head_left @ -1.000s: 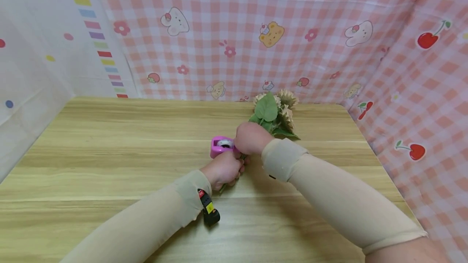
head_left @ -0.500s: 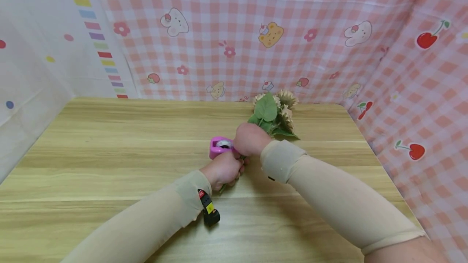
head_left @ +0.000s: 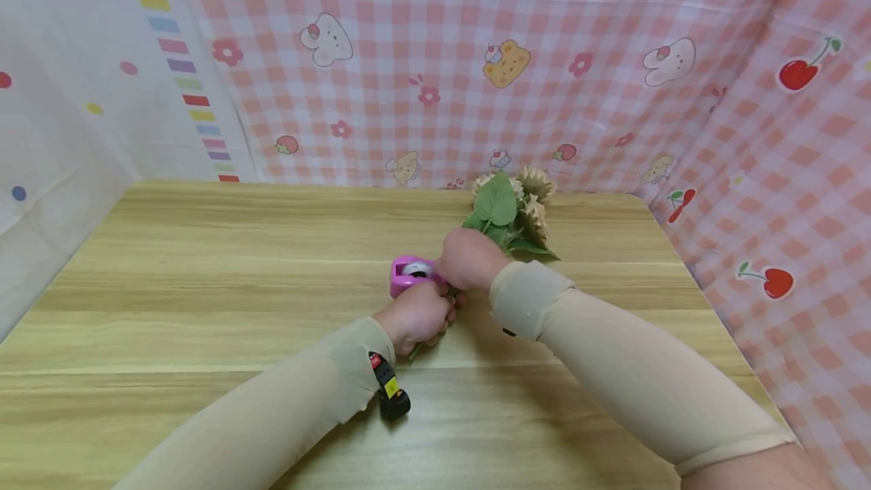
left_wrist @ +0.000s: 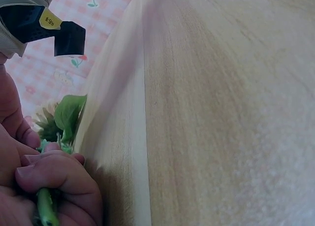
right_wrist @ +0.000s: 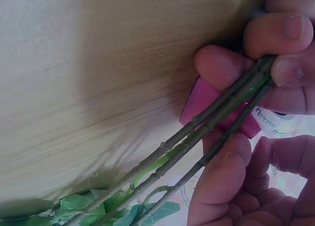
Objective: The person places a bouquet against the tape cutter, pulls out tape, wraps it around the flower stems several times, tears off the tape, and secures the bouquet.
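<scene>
A bunch of artificial flowers with pale blooms and green leaves lies slanted on the table. My left hand grips its stems near the lower end; a cut green stem end pokes out of the fist. Just behind that hand stands a pink tape dispenser with a tape roll inside. My right hand is beside the dispenser, below the leaves. In the right wrist view its curled fingers lie close to the stems; whether they pinch any tape cannot be made out.
The wood-grain table runs back to a pink checked cloth hung behind it. Another checked cloth borders the right side, and a white one the left. A black strap hangs from the left wrist.
Hardly anything differs. The right hand shifts very slightly to the right; the left hand, the flowers and the tape dispenser keep their places.
</scene>
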A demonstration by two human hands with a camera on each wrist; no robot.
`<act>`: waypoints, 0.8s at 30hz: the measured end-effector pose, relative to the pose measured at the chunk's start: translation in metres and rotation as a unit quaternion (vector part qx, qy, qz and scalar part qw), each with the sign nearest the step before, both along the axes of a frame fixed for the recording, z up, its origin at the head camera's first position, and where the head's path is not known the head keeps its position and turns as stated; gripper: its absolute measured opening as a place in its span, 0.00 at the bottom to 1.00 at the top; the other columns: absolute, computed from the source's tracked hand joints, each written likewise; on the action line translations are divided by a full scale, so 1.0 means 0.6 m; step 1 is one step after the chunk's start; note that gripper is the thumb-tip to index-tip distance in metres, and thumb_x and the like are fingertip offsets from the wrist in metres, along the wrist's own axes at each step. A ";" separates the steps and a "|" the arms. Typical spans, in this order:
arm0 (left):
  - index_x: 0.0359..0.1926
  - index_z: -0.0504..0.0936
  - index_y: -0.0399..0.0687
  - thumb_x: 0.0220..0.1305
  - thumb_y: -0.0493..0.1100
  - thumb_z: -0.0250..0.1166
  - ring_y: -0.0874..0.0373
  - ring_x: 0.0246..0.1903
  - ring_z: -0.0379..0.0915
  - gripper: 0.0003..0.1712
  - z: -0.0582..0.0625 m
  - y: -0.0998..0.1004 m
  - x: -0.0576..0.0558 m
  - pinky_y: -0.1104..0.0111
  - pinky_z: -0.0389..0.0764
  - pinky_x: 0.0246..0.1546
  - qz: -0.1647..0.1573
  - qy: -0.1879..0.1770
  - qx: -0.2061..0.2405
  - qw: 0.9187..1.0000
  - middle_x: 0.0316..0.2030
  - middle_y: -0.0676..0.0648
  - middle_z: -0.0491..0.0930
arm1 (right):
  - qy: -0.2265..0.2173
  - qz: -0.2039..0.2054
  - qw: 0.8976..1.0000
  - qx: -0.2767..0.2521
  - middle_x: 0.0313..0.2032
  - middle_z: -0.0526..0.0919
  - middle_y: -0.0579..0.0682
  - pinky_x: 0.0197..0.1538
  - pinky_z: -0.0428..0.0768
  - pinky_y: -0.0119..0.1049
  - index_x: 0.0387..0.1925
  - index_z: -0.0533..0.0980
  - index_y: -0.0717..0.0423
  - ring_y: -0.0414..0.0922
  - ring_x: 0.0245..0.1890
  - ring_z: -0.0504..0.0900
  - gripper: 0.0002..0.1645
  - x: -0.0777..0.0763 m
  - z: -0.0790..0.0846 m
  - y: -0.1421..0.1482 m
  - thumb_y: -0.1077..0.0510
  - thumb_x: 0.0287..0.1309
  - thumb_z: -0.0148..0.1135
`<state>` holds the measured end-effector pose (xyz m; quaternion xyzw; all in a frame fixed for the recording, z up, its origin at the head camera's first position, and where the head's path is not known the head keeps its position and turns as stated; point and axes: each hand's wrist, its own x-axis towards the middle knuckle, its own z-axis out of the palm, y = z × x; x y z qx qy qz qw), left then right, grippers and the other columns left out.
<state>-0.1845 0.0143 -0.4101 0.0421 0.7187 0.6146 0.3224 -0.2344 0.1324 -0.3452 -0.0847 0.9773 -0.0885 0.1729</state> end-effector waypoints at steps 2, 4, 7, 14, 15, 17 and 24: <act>0.48 0.77 0.36 0.81 0.35 0.44 0.63 0.16 0.58 0.14 0.000 0.000 -0.001 0.74 0.59 0.15 -0.001 0.001 -0.004 1.000 0.27 0.49 0.70 | 0.001 -0.001 1.000 -0.006 0.22 0.76 0.49 0.35 0.78 0.38 0.15 0.68 0.49 0.46 0.25 0.76 0.27 0.000 0.000 0.001 0.49 0.71 0.62; 0.48 0.77 0.36 0.81 0.35 0.44 0.63 0.16 0.58 0.14 0.000 0.000 -0.001 0.74 0.59 0.15 -0.001 0.002 -0.007 1.000 0.28 0.49 0.70 | 0.001 -0.002 1.000 -0.011 0.21 0.75 0.48 0.34 0.77 0.37 0.15 0.67 0.49 0.46 0.24 0.75 0.27 0.000 -0.001 0.003 0.48 0.71 0.62; 0.48 0.77 0.36 0.81 0.35 0.44 0.63 0.17 0.58 0.14 -0.001 0.000 -0.002 0.74 0.59 0.15 -0.003 0.002 -0.009 1.000 0.28 0.49 0.70 | 0.001 -0.005 1.000 -0.015 0.21 0.74 0.48 0.33 0.76 0.37 0.16 0.68 0.48 0.45 0.24 0.74 0.26 -0.003 -0.003 0.005 0.48 0.70 0.62; 0.48 0.78 0.36 0.83 0.37 0.44 0.63 0.17 0.58 0.16 -0.003 0.001 -0.001 0.74 0.60 0.15 -0.002 0.004 -0.009 1.000 0.27 0.49 0.70 | -0.006 0.001 1.000 -0.013 0.21 0.73 0.48 0.31 0.73 0.36 0.16 0.68 0.49 0.44 0.23 0.72 0.26 -0.008 -0.004 0.010 0.49 0.70 0.61; 0.49 0.78 0.36 0.83 0.37 0.43 0.63 0.17 0.58 0.16 -0.002 0.001 -0.001 0.74 0.60 0.15 -0.001 0.004 -0.008 1.000 0.27 0.49 0.70 | -0.005 0.002 1.000 -0.013 0.22 0.74 0.48 0.31 0.73 0.36 0.16 0.68 0.49 0.44 0.24 0.72 0.25 -0.007 -0.004 0.011 0.49 0.70 0.61; 0.49 0.78 0.36 0.83 0.37 0.43 0.63 0.17 0.58 0.16 -0.002 0.001 0.000 0.74 0.59 0.14 -0.001 0.004 -0.007 1.000 0.27 0.49 0.70 | -0.005 0.000 1.000 -0.020 0.23 0.75 0.49 0.31 0.74 0.36 0.17 0.68 0.49 0.45 0.25 0.73 0.23 -0.007 -0.003 0.013 0.50 0.69 0.61; 0.50 0.78 0.36 0.83 0.37 0.44 0.63 0.17 0.58 0.15 -0.001 0.000 -0.001 0.74 0.59 0.15 -0.003 0.008 -0.010 1.000 0.28 0.49 0.71 | -0.003 -0.007 0.999 -0.036 0.26 0.76 0.51 0.31 0.74 0.37 0.20 0.69 0.50 0.47 0.27 0.74 0.18 -0.006 -0.004 0.018 0.53 0.66 0.59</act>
